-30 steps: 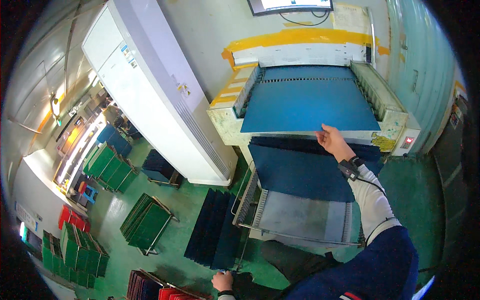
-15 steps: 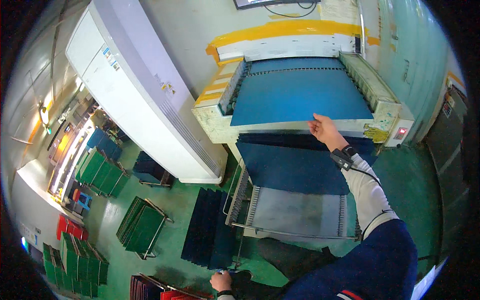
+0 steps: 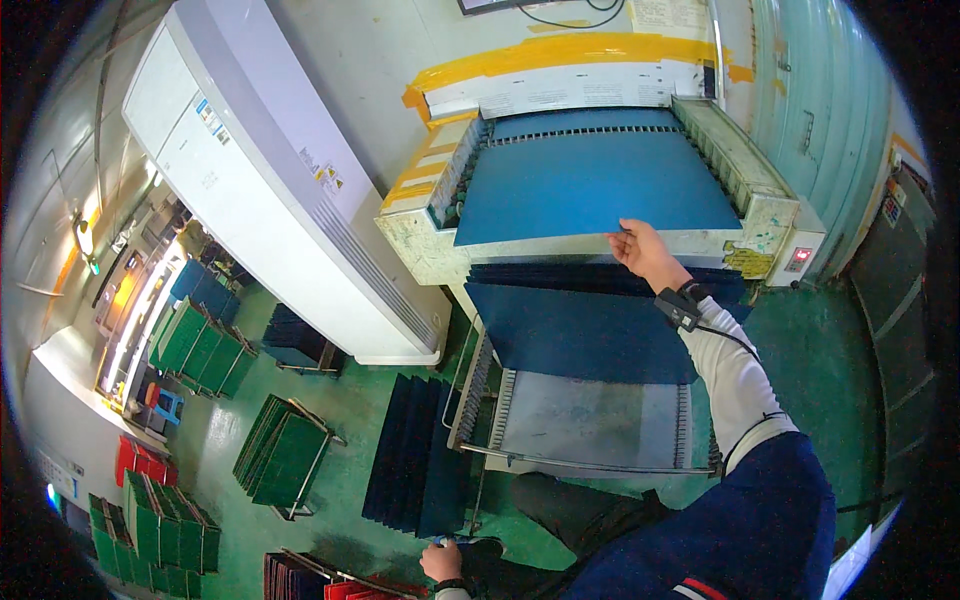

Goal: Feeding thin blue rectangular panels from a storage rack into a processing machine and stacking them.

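A flat blue panel (image 3: pixel 595 190) lies on the rollers of a machine (image 3: pixel 425 238), its near edge sticking out at the front. My right hand (image 3: pixel 642 252) is at that edge, thumb above and curled fingers against it, in what looks like a pinch. Below, dark blue panels (image 3: pixel 575 330) stand leaning in a slotted metal rack (image 3: pixel 600 425). My left hand (image 3: pixel 441 562) is low by my leg, fingers curled closed. A small pale bit shows at its fingertips, too little to name.
A tall white cabinet unit (image 3: pixel 270 190) stands left of the machine. More dark blue panels (image 3: pixel 410 455) stand left of the rack. Green panels (image 3: pixel 280 455) and red panels (image 3: pixel 145 460) fill racks on the left floor. A control box with a red display (image 3: pixel 798 258) is at the machine's right.
My right hand has shifted slightly left along the panel's near edge, its fingers closing in on it. My left hand stays put. The whole view has tilted a little.
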### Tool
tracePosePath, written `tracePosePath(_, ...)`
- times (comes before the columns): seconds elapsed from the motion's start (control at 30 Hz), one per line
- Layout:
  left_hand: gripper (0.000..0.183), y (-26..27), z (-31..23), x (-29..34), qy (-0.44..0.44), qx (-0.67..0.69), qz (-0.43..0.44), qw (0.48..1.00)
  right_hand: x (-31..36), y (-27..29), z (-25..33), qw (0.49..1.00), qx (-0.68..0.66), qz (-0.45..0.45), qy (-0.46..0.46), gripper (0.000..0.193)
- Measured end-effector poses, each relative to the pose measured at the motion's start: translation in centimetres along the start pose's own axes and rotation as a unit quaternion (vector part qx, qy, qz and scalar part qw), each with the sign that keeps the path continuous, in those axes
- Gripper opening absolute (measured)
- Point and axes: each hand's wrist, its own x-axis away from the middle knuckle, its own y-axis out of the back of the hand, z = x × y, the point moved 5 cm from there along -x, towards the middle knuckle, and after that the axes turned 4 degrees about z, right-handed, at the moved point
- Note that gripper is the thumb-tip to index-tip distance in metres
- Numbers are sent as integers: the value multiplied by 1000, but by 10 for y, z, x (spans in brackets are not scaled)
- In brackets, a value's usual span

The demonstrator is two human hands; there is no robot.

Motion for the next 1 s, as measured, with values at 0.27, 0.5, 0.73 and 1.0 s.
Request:
tracePosePath(0.27,40,7,-4,4,12,-3,7,1000,14,-11,2,996,57,29,-56,38)
tracePosePath(0.5,42,1,-1,3,-14,10,-4,1000,58,-20,-1,906,423,27,4,49)
tracePosePath(0.73,45,6,0,8,-18,4,3,1000,119,-37,-15,637,730,88,231,34)
tracePosePath(1.0,43,15,3,21,5,35,-9,999,100,-22,-40,452,872,114,151,28)
